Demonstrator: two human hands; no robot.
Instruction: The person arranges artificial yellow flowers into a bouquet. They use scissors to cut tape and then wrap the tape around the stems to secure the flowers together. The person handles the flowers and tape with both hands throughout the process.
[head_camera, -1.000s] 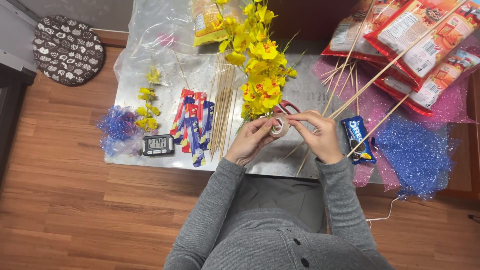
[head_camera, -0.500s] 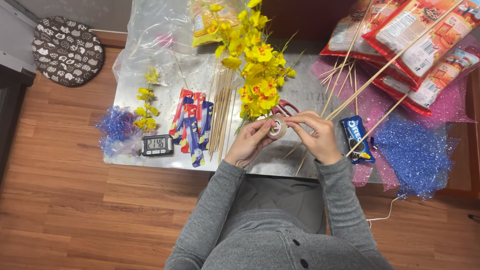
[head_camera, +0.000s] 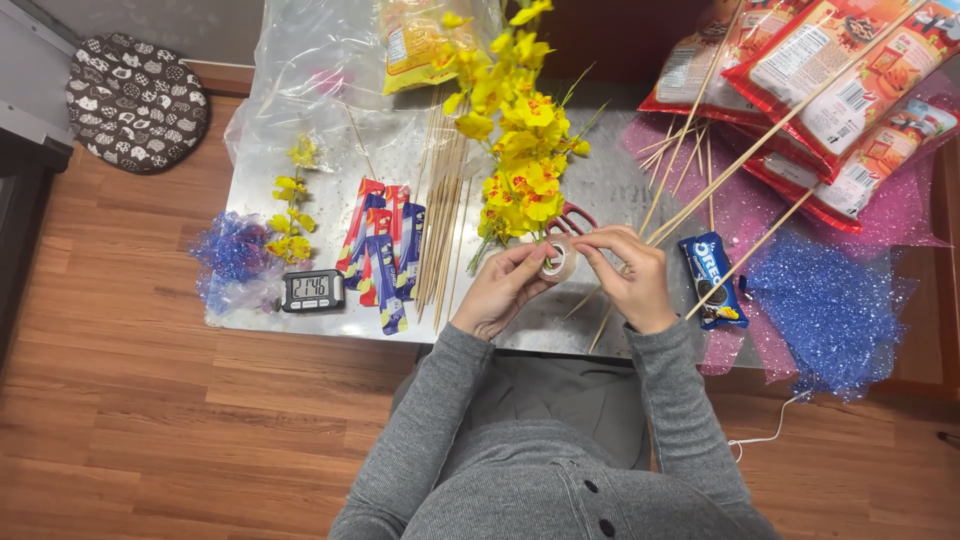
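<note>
My left hand (head_camera: 505, 288) holds a small roll of clear tape (head_camera: 558, 258) near the table's front edge. My right hand (head_camera: 630, 275) touches the roll from the right, fingertips pinched at its rim. A tall spray of yellow artificial flowers (head_camera: 515, 140) rises right behind the roll, its stems at my left fingers. Red-handled scissors (head_camera: 572, 217) lie partly hidden behind the hands. A thin wooden skewer (head_camera: 600, 322) pokes out below my right hand.
A bundle of wooden skewers (head_camera: 445, 215) and several red-and-blue snack sticks (head_camera: 385, 250) lie left of the hands, beside a small digital timer (head_camera: 312, 290). A blue cookie pack (head_camera: 712, 280), blue mesh (head_camera: 825, 310) and red snack bags (head_camera: 830, 90) sit to the right.
The flower spray has swayed slightly. Both hands stay on the tape roll, with the right fingers shifting along its edge.
</note>
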